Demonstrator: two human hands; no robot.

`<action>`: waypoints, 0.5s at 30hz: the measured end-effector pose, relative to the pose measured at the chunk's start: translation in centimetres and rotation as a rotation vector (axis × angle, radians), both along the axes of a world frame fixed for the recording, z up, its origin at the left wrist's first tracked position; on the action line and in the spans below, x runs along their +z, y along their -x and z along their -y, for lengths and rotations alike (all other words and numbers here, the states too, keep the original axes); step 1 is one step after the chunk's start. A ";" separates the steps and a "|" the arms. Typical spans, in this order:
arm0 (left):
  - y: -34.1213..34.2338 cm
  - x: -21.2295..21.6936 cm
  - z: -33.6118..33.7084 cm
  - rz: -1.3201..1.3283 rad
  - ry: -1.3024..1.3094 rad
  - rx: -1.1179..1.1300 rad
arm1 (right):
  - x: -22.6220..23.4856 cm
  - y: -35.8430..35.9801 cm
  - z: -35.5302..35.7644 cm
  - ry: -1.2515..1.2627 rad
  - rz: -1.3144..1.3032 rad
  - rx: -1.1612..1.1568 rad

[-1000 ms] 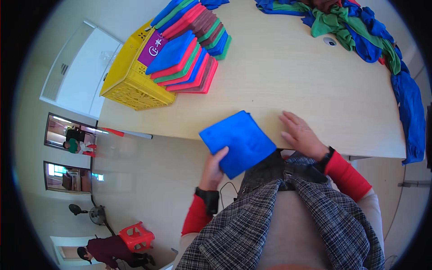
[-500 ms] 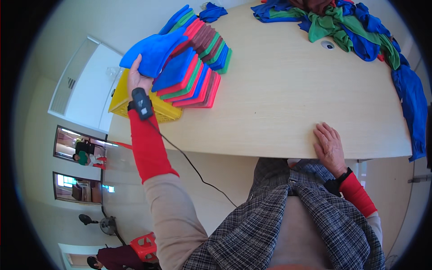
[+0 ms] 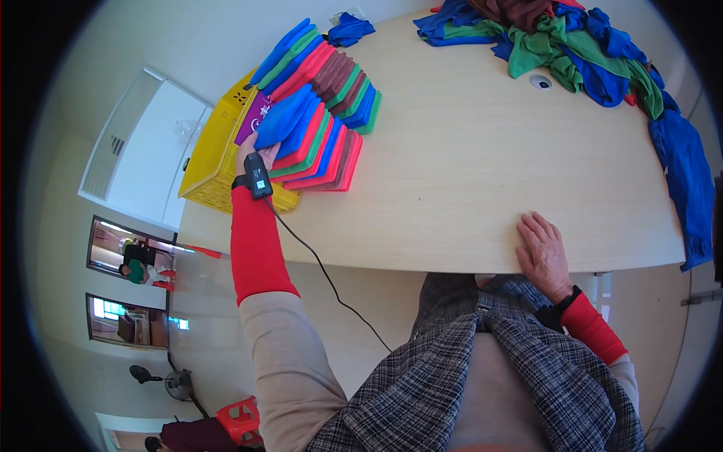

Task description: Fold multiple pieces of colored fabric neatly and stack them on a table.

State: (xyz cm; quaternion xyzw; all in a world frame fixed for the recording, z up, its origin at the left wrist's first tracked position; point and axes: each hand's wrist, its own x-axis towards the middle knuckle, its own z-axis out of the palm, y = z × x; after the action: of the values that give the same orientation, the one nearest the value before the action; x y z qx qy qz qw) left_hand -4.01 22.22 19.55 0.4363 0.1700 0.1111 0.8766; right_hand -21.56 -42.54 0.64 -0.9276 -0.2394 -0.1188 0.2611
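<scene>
My left hand is closed on the near edge of a blue folded cloth. That cloth lies against the top of the near stack of folded cloths, in blue, red, green and brown layers. Just behind it stands a second stack in the same colours, leaning alongside. My right hand rests flat on the table near its front edge, fingers stretched out and holding nothing. Part of my left hand's grip is hidden under the cloth.
Left of the stacks stands a yellow plastic crate with a purple panel. A loose heap of blue, green, red and brown cloths spreads over the far right and hangs off the right edge. A crumpled blue cloth lies at the back.
My left hand has brought the blue folded cloth down and to the right, from above the crate onto the near stack. My right hand stays flat on the table.
</scene>
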 end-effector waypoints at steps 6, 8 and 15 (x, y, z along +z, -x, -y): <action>7.2 0.3 -3.3 -0.055 -0.209 0.012 | -0.7 -0.7 -0.9 -0.082 0.019 0.098; 8.3 -2.4 1.3 -0.034 -0.277 0.184 | -1.2 -1.2 0.2 -0.087 0.037 0.114; 15.3 -11.9 24.8 -0.039 -0.891 -0.251 | 1.6 -8.4 7.8 -0.342 -0.397 0.057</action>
State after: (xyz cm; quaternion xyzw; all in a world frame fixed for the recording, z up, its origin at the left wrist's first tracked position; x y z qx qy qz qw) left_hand -19.30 -2.60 7.63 0.7898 0.0680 0.0580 0.6069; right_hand -13.21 -50.35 2.24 -0.8680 -0.1859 0.0341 0.4592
